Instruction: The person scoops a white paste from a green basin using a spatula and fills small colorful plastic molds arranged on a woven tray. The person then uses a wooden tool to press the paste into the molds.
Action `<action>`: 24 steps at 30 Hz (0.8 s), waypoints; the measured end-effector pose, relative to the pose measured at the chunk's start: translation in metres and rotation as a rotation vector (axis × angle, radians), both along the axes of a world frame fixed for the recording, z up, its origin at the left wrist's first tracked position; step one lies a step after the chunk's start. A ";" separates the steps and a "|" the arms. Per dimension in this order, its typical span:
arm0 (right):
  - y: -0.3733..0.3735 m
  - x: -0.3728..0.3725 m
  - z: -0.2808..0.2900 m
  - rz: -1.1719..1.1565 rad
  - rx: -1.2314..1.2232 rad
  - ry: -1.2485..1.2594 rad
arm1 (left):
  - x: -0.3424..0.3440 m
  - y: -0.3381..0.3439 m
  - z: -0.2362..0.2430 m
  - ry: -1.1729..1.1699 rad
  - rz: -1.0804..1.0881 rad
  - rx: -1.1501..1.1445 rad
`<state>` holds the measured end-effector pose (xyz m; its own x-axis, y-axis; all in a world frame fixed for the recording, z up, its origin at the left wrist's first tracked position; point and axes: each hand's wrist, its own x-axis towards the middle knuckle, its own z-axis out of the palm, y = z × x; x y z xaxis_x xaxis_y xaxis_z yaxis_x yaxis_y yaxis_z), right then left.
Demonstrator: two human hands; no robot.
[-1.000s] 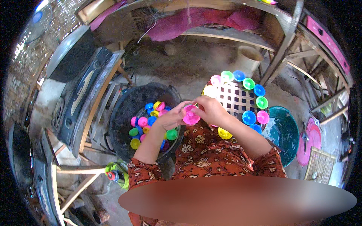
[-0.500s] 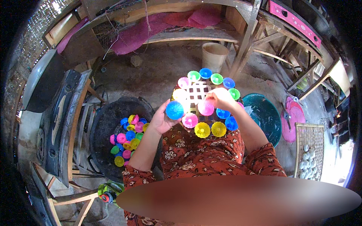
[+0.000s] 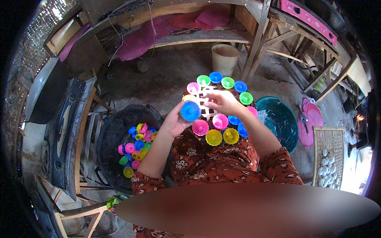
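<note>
My left hand (image 3: 176, 122) grips a blue fluted mould cup (image 3: 191, 111) at the left edge of a pale woven lattice tray (image 3: 206, 90) on my lap. Over the tray's middle, my right hand (image 3: 223, 102) is empty, its fingers stretched out and apart. Just below it lies a pink cup (image 3: 220, 121). More cups ring the tray: a green cup (image 3: 203, 81) and a blue cup (image 3: 216, 77) at the far side, a yellow cup (image 3: 214, 137) and another pink cup (image 3: 200, 127) nearer me. My right forearm partly covers some blue cups.
On my left a black tub (image 3: 113, 158) contains a heap of coloured cups (image 3: 137, 146). A teal basin (image 3: 283, 119) stands on my right, near a woven rack (image 3: 328, 146) bearing pale round pieces. Beyond the tray is a beige bucket (image 3: 225, 59).
My right hand has let go of the pink cup, which now lies on the tray, and has moved up and left. The blue cup in my left hand has shifted slightly right and up.
</note>
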<state>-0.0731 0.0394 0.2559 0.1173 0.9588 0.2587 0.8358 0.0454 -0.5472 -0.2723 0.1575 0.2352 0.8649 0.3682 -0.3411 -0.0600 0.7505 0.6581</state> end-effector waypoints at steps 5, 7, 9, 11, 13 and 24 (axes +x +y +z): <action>0.027 -0.012 0.017 -0.030 0.043 0.079 | 0.029 0.002 -0.002 -0.078 0.041 0.023; 0.031 -0.003 0.012 -0.009 -0.013 0.295 | 0.025 0.010 -0.007 -0.038 0.051 -0.025; 0.031 0.009 0.003 -0.138 -0.009 0.238 | 0.015 0.017 -0.013 -0.021 0.080 -0.044; 0.032 0.016 -0.009 -0.178 -0.150 -0.227 | 0.005 0.023 -0.016 -0.075 0.095 -0.064; 0.027 0.016 -0.022 -0.173 -0.123 -0.041 | 0.000 0.025 -0.017 -0.022 0.170 -0.090; 0.031 0.016 -0.015 -0.020 -0.072 -0.058 | 0.012 0.033 0.005 -0.129 0.109 -0.029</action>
